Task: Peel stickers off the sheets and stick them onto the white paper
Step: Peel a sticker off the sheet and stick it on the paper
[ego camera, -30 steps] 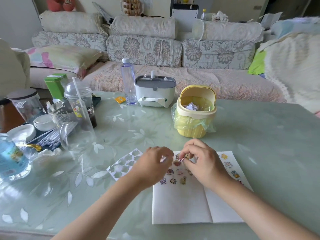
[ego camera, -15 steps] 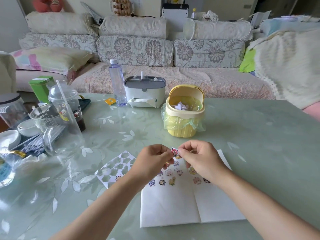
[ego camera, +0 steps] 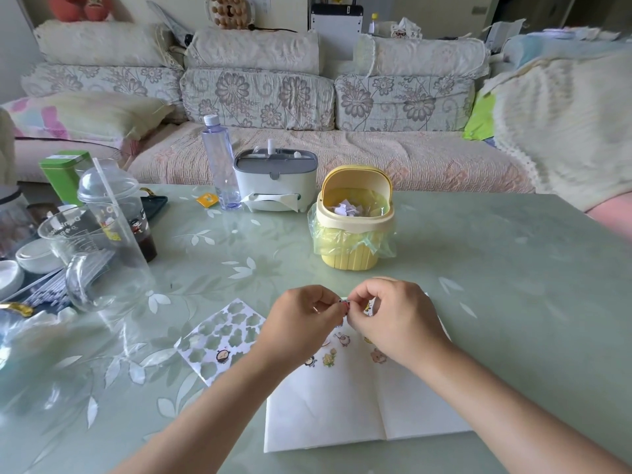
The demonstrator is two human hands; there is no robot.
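Now: two hands meet just above the top edge of the white paper (ego camera: pixel 342 405).
Left hand (ego camera: pixel 301 316): its fingers are curled, and the tips pinch a small sticker (ego camera: pixel 344 305) from one side.
Right hand (ego camera: pixel 393 319): its fingers are curled too, and they pinch the same sticker from the other side.
Small sticker: it is red and dark, and it is held up in the air over the top of the white paper. It is too tiny to tell what it shows.
White paper: it lies flat on the green table (ego camera: pixel 513 268) and has a fold line down it. Its near part is bare.
Stuck stickers (ego camera: pixel 329 360): little animals and a yellow flower sit on the far half of the white paper. Some hide under the hands.
Sticker sheet (ego camera: pixel 222 340): it lies flat just left of the white paper. It is full of holes and has one round sticker on it.
Yellow bin (ego camera: pixel 354 234): it stands behind the white paper, apart from it. Its lid is up, and there are paper bits inside.
Tissue box (ego camera: pixel 275 176) and bottle (ego camera: pixel 220 162): they stand side by side, farther behind the white paper and to the left.
Clear cups (ego camera: pixel 113 213): they are far to the left of the white paper.
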